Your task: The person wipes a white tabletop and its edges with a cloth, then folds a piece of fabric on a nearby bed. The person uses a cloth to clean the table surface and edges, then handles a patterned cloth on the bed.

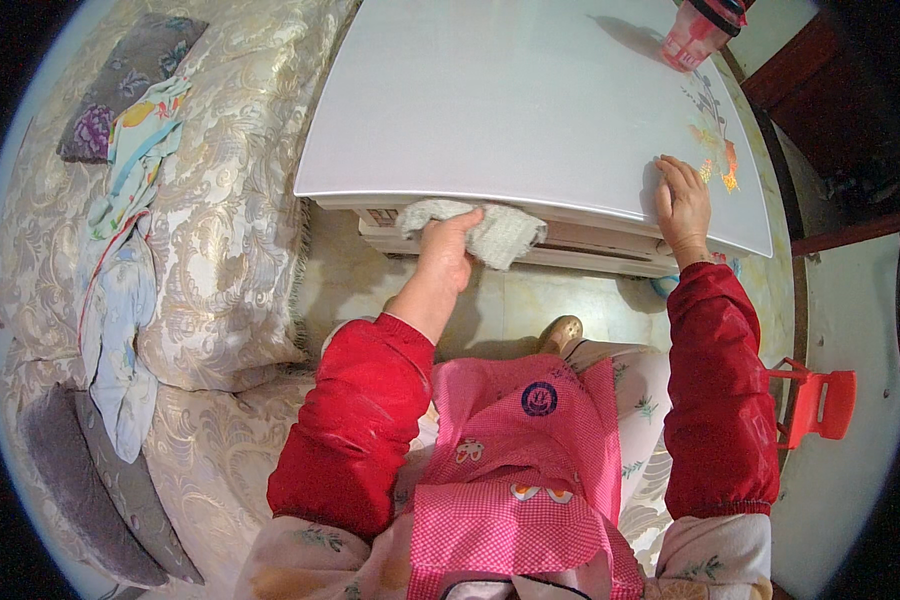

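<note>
My left hand (448, 251) grips a folded grey-white cloth (506, 234) at the front edge of a low table, just below its white top (487, 112). The cloth covers part of the table's front side, where a shelf opening (600, 238) shows to its right. On the right, my right hand (681, 199) rests on the tabletop near the front edge, its fingers slightly bent and nothing seen in it. A printed flower pattern (729, 161) lies beside its fingertips.
A pink cup with a dark lid (696, 37) stands at the table's far right. Left is a sofa with a patterned cover (217, 247), bearing a grey cushion (131, 82) and crumpled children's clothes (124, 300). A small red chair (821, 405) stands right of my right arm.
</note>
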